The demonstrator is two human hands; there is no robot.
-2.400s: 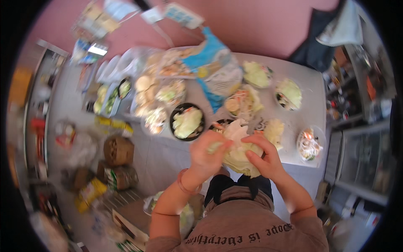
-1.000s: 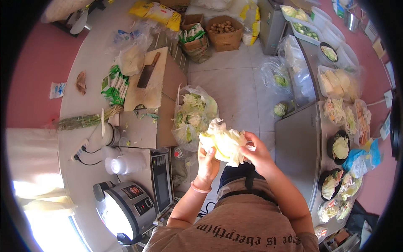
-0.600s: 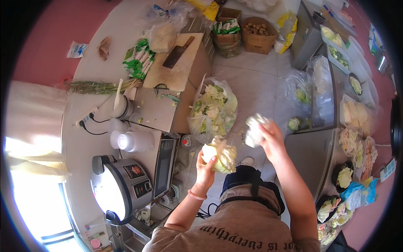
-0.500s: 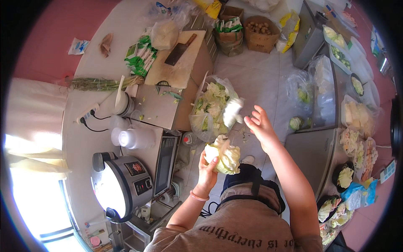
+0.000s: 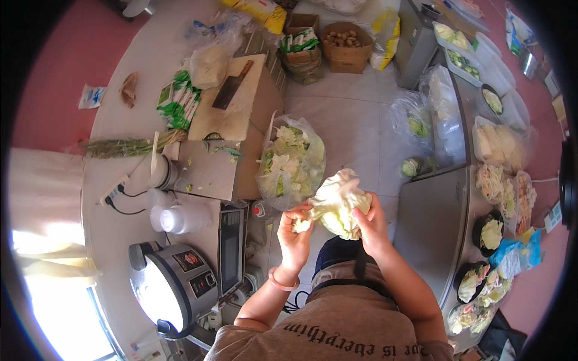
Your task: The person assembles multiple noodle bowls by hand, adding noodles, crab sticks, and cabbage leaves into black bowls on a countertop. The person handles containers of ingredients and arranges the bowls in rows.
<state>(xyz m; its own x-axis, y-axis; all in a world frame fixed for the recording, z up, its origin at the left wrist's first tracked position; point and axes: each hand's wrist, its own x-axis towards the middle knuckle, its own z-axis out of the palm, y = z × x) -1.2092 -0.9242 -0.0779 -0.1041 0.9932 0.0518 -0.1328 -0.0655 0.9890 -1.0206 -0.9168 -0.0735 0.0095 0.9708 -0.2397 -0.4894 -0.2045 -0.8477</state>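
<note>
A pale, partly peeled cabbage [image 5: 340, 204] is held up between my two hands in front of my body. My right hand [image 5: 374, 227] is wrapped round its right side. On the other side, the fingers of my left hand [image 5: 294, 236] are closed on a small piece of cabbage leaf [image 5: 301, 224]; I cannot tell whether that piece is still attached to the head. Just beyond my hands, a clear plastic bag [image 5: 318, 139] stands open on the floor, filled with loose green and pale cabbage leaves [image 5: 286, 157].
To the left, a cleaver [image 5: 232, 85] lies on a cutting board [image 5: 232, 123]. A rice cooker [image 5: 174, 283] stands near a microwave [image 5: 231, 243]. At right, a counter [image 5: 430, 210] carries containers and bowls of cut vegetables. A cardboard box [image 5: 346, 57] of brown, roundish items stands at the far end.
The white leaf piece in the air near the bag is gone from there. My right hand has come back to grip the cabbage, and my left hand has shifted to its left edge.
</note>
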